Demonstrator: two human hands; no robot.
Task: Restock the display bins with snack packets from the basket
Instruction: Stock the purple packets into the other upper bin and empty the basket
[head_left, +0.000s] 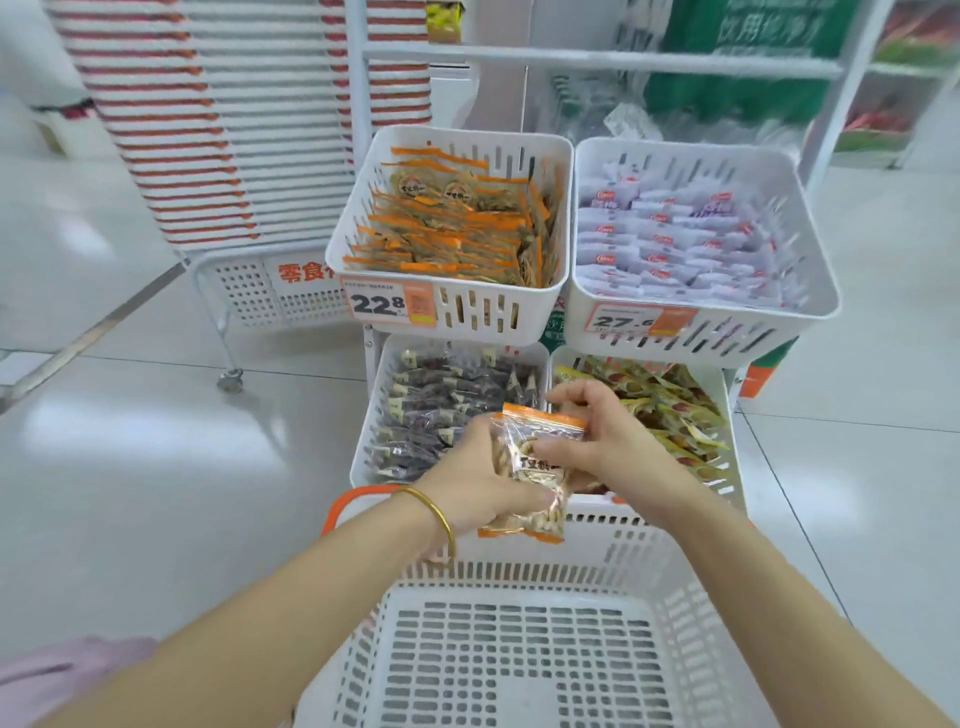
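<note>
**Both hands on snack packets above basket**

Left hand (480, 480), gold bangle (434, 514) on the wrist, grip clamped on a small bunch of clear snack packets (535, 480) with orange top strips, held over the far rim of the white basket (519, 649). Right hand (597, 441) grip pinched on the front packet's upper right side, thumb on its face. Basket interior visible, no packets lying in it. Behind the hands, lower-left bin (447, 410) holds dark packets, lower-right bin (670, 410) yellow-red ones. Upper-left bin (452, 218) has matching orange-strip packets, price tag (387, 304) reading 22.8. Upper-right bin (691, 234) has white packets. Floor tiled, glossy.
</note>
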